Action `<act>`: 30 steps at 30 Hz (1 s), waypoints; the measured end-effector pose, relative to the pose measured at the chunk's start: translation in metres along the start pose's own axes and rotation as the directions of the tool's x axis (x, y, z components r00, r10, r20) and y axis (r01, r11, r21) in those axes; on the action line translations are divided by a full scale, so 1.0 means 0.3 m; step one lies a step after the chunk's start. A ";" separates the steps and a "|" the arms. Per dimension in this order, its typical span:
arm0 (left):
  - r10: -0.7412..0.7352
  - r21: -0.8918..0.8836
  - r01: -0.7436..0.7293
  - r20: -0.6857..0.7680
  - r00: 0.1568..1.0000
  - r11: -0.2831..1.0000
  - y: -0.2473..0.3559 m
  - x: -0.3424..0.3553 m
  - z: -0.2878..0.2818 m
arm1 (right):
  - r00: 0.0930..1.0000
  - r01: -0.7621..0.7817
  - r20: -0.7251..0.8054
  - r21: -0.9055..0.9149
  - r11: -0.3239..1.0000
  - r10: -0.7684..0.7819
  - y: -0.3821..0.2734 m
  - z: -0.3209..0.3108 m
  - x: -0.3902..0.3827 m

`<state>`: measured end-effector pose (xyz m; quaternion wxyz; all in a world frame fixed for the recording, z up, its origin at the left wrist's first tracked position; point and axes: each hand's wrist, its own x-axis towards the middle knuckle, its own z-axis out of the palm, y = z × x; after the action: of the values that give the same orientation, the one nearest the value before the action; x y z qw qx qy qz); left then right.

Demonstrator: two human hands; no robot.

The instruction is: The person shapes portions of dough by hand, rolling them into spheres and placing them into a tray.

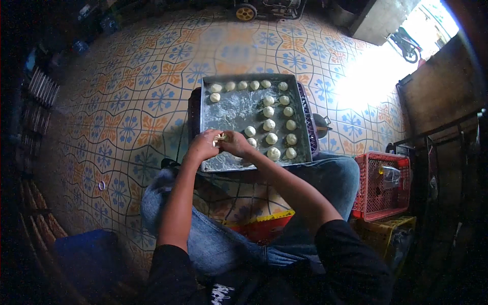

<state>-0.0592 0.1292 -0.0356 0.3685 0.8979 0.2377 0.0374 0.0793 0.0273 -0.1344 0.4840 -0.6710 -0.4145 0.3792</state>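
A metal tray point(223, 114) dusted with flour holds several round white dough balls point(269, 124) along its top and right side. Over its lower left part, my left hand point(203, 145) and my right hand point(236, 144) are pressed close together, both closed on a pale piece of dough point(219, 138). My fingers partly hide that piece, and my right hand partly covers the balls behind it.
The tray rests on a dark purple crate point(310, 132) between my legs. To the right are a red crate point(366, 185) with a clear plastic item inside and a yellow crate point(381, 231). A round metal pot point(321, 127) is beside the tray. A wheeled machine point(246, 12) stands at the back.
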 end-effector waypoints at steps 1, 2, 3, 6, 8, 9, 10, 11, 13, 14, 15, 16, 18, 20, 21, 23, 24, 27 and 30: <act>-0.039 0.096 0.031 0.085 0.996 0.995 0.051 -0.020 -0.022 | 0.986 -0.055 0.153 -0.055 0.997 0.063 -0.028 -0.035 -0.014; -0.094 0.196 0.062 0.159 0.983 0.979 0.065 -0.047 -0.031 | 0.986 -0.055 0.155 -0.047 0.997 0.062 -0.087 -0.049 -0.036; -0.078 0.232 0.035 0.180 0.980 0.972 0.046 -0.107 -0.049 | 0.950 -0.074 0.285 -0.184 0.980 0.125 -0.190 -0.046 -0.056; -0.076 0.303 -0.006 0.259 0.963 0.953 0.146 -0.178 -0.062 | 0.900 0.113 0.434 -0.334 0.936 0.046 -0.233 -0.213 -0.128; -0.030 0.326 -0.052 0.243 0.970 0.944 0.301 -0.211 -0.118 | 0.910 0.339 0.343 -0.297 0.893 -0.231 -0.180 -0.310 -0.141; -0.018 0.360 -0.062 0.215 0.977 0.931 0.367 -0.255 -0.175 | 0.933 0.315 0.279 -0.329 0.890 -0.227 -0.198 -0.305 -0.135; -0.012 0.355 -0.066 0.215 0.976 0.932 0.398 -0.272 -0.206 | 0.934 0.312 0.278 -0.335 0.889 -0.223 -0.173 -0.308 -0.125; 0.124 0.212 -0.145 0.109 0.986 0.966 0.417 -0.277 -0.236 | 0.968 0.252 0.097 -0.458 0.853 -0.233 -0.119 -0.315 -0.102; 0.249 0.074 -0.248 -0.016 0.968 0.966 0.467 -0.278 -0.311 | 0.941 0.122 -0.190 -0.579 0.806 -0.278 -0.002 -0.318 -0.059; 0.356 0.015 -0.359 -0.171 0.919 0.933 0.481 -0.290 -0.366 | 0.940 0.130 -0.187 -0.576 0.807 -0.285 0.017 -0.286 -0.046; 0.439 -0.012 -0.469 -0.331 0.835 0.883 0.491 -0.297 -0.413 | 0.979 0.116 -0.117 -0.358 0.927 -0.168 0.005 -0.244 -0.026; 0.440 0.003 -0.467 -0.338 0.832 0.884 0.472 -0.268 -0.419 | 0.998 0.063 -0.018 -0.129 0.990 -0.066 -0.003 -0.209 -0.013; 0.384 -0.006 -0.461 -0.545 0.745 0.887 0.347 -0.270 -0.426 | 0.986 0.047 0.159 -0.028 0.999 -0.042 -0.149 -0.035 -0.056; 0.245 -0.106 -0.353 -0.539 0.806 0.930 0.316 -0.267 -0.404 | 0.908 0.069 0.358 -0.641 0.765 0.218 -0.338 0.035 -0.095; 0.297 -0.065 -0.361 -0.447 0.844 0.930 0.287 -0.211 -0.376 | 0.917 0.105 0.325 -0.757 0.645 0.233 -0.303 0.025 -0.075; 0.354 -0.040 -0.391 -0.347 0.869 0.920 0.278 -0.136 -0.315 | 0.978 -0.059 0.156 -0.429 0.902 0.138 -0.232 -0.037 -0.019; 0.239 -0.078 -0.276 -0.318 0.918 0.958 0.289 -0.154 -0.299 | 0.978 -0.172 0.138 0.098 0.980 0.158 -0.284 -0.023 -0.029; -0.015 -0.139 -0.028 -0.297 0.955 0.990 0.282 -0.190 -0.256 | 0.952 -0.303 0.214 0.534 0.789 0.221 -0.514 -0.009 -0.089; 0.021 -0.078 -0.062 -0.444 0.896 0.995 0.266 -0.147 -0.189 | 0.971 -0.239 0.067 0.318 0.917 0.230 -0.540 0.010 -0.134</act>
<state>-0.0801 0.0966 0.0645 0.3442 0.8532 0.2942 0.2588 0.0310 0.0218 0.0254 0.5325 -0.6220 -0.2699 0.5066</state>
